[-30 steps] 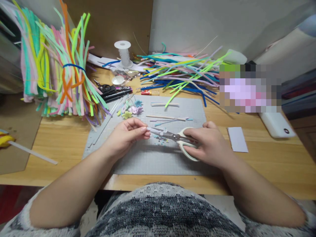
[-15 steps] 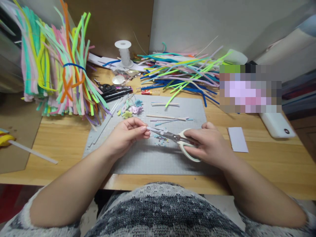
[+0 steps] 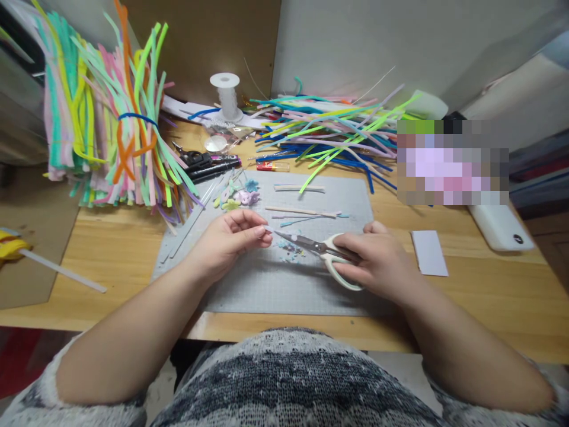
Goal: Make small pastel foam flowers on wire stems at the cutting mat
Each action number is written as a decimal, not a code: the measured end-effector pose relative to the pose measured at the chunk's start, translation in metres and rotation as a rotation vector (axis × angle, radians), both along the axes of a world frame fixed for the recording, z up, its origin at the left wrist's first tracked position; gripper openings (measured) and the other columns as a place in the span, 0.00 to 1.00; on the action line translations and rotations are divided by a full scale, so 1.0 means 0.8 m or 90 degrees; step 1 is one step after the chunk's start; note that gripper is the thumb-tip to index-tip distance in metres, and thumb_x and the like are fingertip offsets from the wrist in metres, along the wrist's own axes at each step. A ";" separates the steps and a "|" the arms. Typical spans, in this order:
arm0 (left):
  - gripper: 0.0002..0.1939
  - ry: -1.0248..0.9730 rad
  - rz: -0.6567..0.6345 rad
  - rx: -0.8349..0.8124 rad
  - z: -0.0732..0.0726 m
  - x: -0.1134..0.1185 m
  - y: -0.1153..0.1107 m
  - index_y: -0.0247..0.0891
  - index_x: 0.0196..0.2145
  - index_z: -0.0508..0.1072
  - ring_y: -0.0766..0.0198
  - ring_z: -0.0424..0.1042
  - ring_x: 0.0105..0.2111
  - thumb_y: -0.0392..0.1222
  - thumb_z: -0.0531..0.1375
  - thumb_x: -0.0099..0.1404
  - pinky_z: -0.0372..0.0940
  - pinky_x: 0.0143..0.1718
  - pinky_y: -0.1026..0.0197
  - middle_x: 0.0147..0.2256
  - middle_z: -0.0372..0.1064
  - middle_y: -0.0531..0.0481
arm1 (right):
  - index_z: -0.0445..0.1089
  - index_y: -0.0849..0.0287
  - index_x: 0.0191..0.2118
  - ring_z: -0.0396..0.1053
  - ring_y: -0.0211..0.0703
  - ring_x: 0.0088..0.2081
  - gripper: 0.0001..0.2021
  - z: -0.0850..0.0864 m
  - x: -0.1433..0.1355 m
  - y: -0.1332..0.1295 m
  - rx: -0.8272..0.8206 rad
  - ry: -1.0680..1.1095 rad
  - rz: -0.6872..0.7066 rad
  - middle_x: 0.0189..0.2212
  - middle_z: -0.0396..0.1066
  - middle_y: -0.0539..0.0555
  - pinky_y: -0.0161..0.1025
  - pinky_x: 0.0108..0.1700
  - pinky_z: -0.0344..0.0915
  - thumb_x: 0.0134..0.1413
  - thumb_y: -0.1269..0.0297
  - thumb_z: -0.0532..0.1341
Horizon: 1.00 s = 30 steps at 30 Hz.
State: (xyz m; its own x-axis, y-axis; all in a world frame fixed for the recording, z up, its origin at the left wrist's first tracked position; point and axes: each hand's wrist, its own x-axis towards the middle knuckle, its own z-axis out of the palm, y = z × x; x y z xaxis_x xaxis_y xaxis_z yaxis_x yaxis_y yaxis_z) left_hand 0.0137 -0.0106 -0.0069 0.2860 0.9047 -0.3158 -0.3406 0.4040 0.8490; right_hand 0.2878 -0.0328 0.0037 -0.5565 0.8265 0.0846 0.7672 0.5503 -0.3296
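Note:
Over the grey cutting mat (image 3: 284, 290), my left hand (image 3: 235, 238) pinches a small pale strip (image 3: 269, 229) between thumb and fingers. White-handled scissors (image 3: 331, 252) are in my right hand (image 3: 380, 258), with fingers through the handles. Their blades point left, the tips close to the strip by my left fingertips. Small blue and pale clippings (image 3: 291, 252) lie beneath the blades. Behind them are thin stems (image 3: 306, 212) and, beyond my left hand, pastel flower shapes (image 3: 246, 196).
Bundled coloured pipe cleaners (image 3: 111, 124) stand at the back left. More loose pipe cleaners (image 3: 333, 130) lie behind the mat, beside a white spool (image 3: 227, 98). Black pens (image 3: 211, 171) lie left of centre. A white card (image 3: 429, 253) rests on the right.
The pale strip that stretched along the scissor blades now shows only as a short end at my left fingertips. The blades look closer together. Both hands stay in nearly the same place.

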 end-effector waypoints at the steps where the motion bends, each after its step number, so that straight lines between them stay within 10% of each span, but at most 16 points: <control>1: 0.12 0.020 -0.001 0.022 0.000 0.000 0.000 0.33 0.29 0.74 0.69 0.75 0.26 0.37 0.71 0.49 0.71 0.33 0.68 0.25 0.74 0.52 | 0.68 0.55 0.33 0.55 0.41 0.24 0.08 0.000 0.000 0.000 0.000 0.000 0.001 0.19 0.69 0.49 0.40 0.33 0.48 0.58 0.57 0.58; 12: 0.05 0.181 0.001 0.213 0.001 0.001 -0.010 0.36 0.29 0.75 0.66 0.75 0.28 0.37 0.67 0.54 0.70 0.32 0.66 0.26 0.74 0.50 | 0.68 0.54 0.33 0.54 0.40 0.23 0.08 0.001 -0.001 -0.001 -0.016 -0.003 0.007 0.19 0.70 0.48 0.41 0.35 0.49 0.58 0.56 0.58; 30: 0.10 0.059 0.139 0.062 0.011 -0.003 -0.001 0.35 0.25 0.70 0.68 0.75 0.26 0.37 0.69 0.51 0.72 0.31 0.66 0.26 0.74 0.52 | 0.64 0.56 0.34 0.66 0.42 0.27 0.09 0.018 0.010 0.000 0.066 -0.052 -0.070 0.26 0.73 0.49 0.43 0.37 0.48 0.51 0.57 0.59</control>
